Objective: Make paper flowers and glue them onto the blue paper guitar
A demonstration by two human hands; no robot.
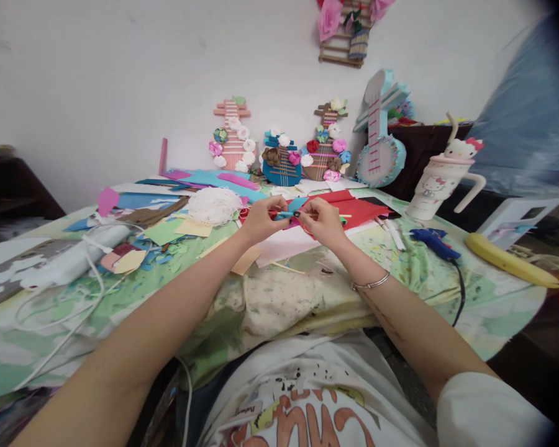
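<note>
Both hands meet over the middle of the table. My left hand [261, 218] pinches one end of a small blue paper piece [285, 215], fingers closed. My right hand [323, 220] is closed on its other end, where a thin pale stick [347, 216] pokes out to the right. Red paper sheets [354, 208] lie just behind the hands, and a pink-white sheet [284, 245] lies under them. A silver bracelet [370, 284] circles my right wrist.
A blue glue gun [433, 242] with black cord lies to the right, near a cat-themed cup [435, 183] and a banana [510, 261]. A white yarn ball [214, 206], paper scraps and white cables [74, 292] lie left. Paper guitars [279, 158] lean on the wall.
</note>
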